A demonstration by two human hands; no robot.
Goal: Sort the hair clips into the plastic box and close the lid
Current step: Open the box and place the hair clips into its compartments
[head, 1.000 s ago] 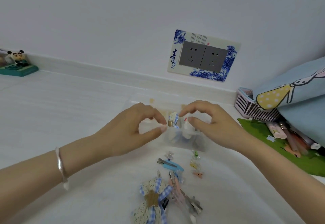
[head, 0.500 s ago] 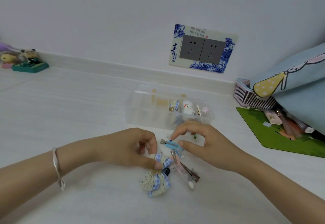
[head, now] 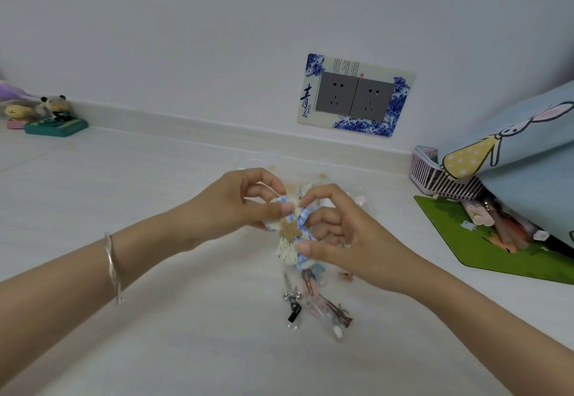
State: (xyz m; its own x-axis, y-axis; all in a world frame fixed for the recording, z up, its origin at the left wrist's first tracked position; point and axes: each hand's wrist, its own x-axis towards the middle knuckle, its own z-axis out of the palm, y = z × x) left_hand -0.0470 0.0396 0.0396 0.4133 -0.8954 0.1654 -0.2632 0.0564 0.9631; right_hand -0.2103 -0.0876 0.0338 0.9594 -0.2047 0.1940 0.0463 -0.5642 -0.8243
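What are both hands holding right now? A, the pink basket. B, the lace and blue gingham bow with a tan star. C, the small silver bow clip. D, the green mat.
B: the left hand and right hand both pinch the lace gingham bow, while the loose clips lie untouched.

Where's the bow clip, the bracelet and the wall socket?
bow clip (head: 290, 231), head view, on its brown star centre.
bracelet (head: 113, 266), head view, silver band on the left wrist.
wall socket (head: 337, 95), head view, on its left grey plate.
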